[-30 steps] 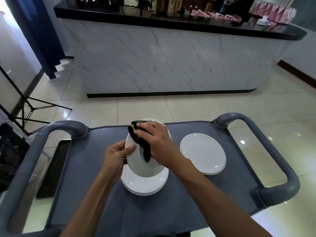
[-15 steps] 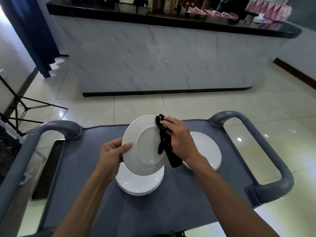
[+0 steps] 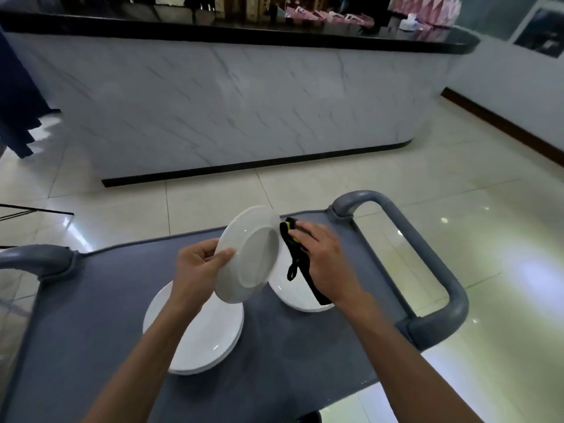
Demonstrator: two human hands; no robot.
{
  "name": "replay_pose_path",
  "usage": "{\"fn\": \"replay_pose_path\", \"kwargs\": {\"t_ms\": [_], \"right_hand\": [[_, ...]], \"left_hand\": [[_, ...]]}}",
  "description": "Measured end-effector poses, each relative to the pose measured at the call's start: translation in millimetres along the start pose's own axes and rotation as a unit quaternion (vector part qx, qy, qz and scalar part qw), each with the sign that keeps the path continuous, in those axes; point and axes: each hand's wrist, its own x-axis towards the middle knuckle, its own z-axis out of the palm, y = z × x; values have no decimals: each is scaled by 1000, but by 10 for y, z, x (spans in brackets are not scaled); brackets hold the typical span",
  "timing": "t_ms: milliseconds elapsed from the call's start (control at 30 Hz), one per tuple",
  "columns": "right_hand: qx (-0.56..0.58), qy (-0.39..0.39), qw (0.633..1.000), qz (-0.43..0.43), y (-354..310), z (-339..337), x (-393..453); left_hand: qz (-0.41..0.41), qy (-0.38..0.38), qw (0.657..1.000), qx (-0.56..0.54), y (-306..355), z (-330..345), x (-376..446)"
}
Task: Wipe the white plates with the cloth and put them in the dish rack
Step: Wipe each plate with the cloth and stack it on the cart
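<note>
You had your left hand pinching the raised plate by its lower-left rim at frame centre, tilted so its underside faced you, probably to expose it for wiping. Your right hand gripped the black cloth, fingers curled, just right of the plate's edge. Stack of plates sat lower left on the cart, single plate under the cloth. Dish rack wasn't in frame.

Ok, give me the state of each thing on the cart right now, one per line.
held plate: tilted on edge, lifted off the cart, underside toward the camera
left hand: grips the held plate's rim
right hand: holds the cloth
cloth: dark, bunched, hanging
plate stack: flat on cart
single plate: flat on cart
</note>
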Motion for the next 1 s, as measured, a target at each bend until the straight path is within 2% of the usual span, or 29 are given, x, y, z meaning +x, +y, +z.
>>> {"fn": "replay_pose_path", "kwargs": {"t_ms": [133, 233, 367, 500, 700, 800, 1000], "right_hand": [[-15, 8, 1000, 3, 341, -139, -110], [-12, 28, 999, 17, 591, -273, -163], [5, 61, 998, 28, 866, -438, -195], [15, 56, 997, 57, 1112, -550, -244], [40, 36, 996, 66, 1381, -581, -347], [46, 27, 997, 62, 1468, -573, -392], [64, 6, 997, 45, 1565, -526, -494]], "left_hand": [[36, 17, 995, 95, -24, 380, 147], [76, -1, 982, 172, -17, 667, 227], [152, -23, 946, 284, 17, 1015, 252], [204, -58, 901, 378, -39, 1291, 172], [320, -37, 830, 456, -139, 1602, -32], [380, -60, 793, 473, -300, 1684, -140], [384, -104, 774, 492, -642, 1792, -388]]}}
